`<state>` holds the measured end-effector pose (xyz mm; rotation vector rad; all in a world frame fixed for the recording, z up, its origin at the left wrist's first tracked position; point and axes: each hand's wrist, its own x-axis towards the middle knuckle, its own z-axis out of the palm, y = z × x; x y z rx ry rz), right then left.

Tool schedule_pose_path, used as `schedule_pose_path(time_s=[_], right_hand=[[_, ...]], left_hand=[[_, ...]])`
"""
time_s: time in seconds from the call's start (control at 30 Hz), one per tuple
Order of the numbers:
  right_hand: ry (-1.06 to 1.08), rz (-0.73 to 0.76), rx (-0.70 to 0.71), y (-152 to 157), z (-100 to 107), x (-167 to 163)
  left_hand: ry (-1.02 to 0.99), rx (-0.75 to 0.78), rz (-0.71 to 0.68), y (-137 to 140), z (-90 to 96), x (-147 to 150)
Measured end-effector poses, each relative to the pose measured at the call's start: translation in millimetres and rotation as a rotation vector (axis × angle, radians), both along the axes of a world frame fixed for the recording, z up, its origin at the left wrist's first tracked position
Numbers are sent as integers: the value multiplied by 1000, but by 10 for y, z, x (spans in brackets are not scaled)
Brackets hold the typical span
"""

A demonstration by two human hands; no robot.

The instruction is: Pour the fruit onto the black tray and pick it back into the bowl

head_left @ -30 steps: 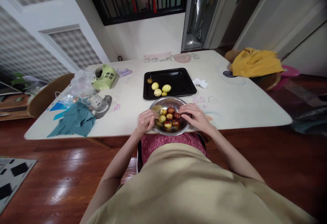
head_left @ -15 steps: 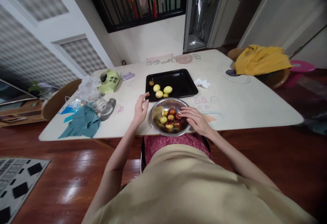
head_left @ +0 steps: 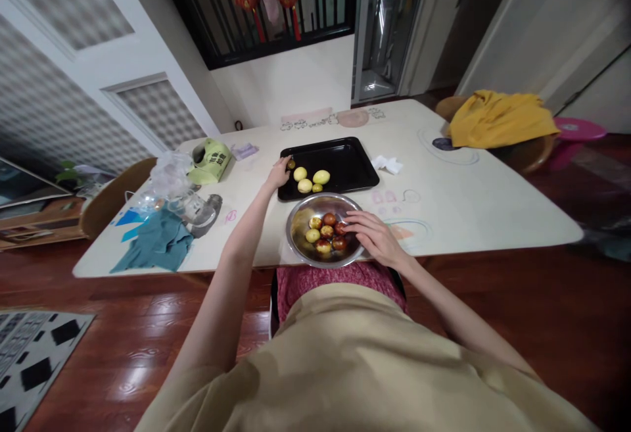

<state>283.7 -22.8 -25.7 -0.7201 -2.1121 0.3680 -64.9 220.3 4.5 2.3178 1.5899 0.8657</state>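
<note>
My left hand (head_left: 279, 174) reaches over the left edge of the black tray (head_left: 345, 159), fingers and thumb apart beside a small olive-brown round fruit (head_left: 291, 164); whether they touch it I cannot tell. Nearby in the tray lie pale yellow fruits (head_left: 321, 177) and a small green one (head_left: 317, 188). A steel bowl (head_left: 297, 248) stands at the near table edge. Inside are several jujube-like fruits (head_left: 327, 231), some red-brown, others mottled or yellow-green. My right hand (head_left: 377, 235) is open over the bowl's right rim, fingers extended above the red-brown fruits.
On the white table (head_left: 473, 202), a crumpled tissue (head_left: 388, 164) lies right of the tray. At left are a green tissue box (head_left: 213, 161), clear plastic bags (head_left: 170, 172) and a teal cloth (head_left: 158, 238). Yellow cloth (head_left: 503, 120) drapes a chair at right.
My left hand has moved forward and up from the tray's near left corner to the small olive-brown fruit. My right hand stays over the bowl with little change.
</note>
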Motion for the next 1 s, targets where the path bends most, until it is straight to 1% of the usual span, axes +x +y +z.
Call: schedule_pose_path(time_s=[0.13,0.23,0.43,0.57,0.67,0.73,0.8,0.9,1.0], right_hand=[[15,4,13,1,-30,-11],[12,1,4,4,-46,-15],[17,0,6,2,-37,-20],[16,-3,5,-4,-21,-25],[24,-4,18,-4,-21,-25],[29,-12,20,-3,-27,-25],[30,-19,12,-2,-32,-27],[29,-24,5,-6,-30,-33],[24,-26,16,-11,-19,-38]], left_hand=[[49,-28,-1,153,32,15],[74,-26,-5,164,52,26],[54,20,9,12,112,31],[20,76,19,-168,257,-20],[-41,191,-27,-430,396,-8],[-86,276,-83,-694,470,63],[-115,320,-146,-1012,513,178],[-117,296,-257,-1499,510,357],[-62,208,-367,-1848,451,457]])
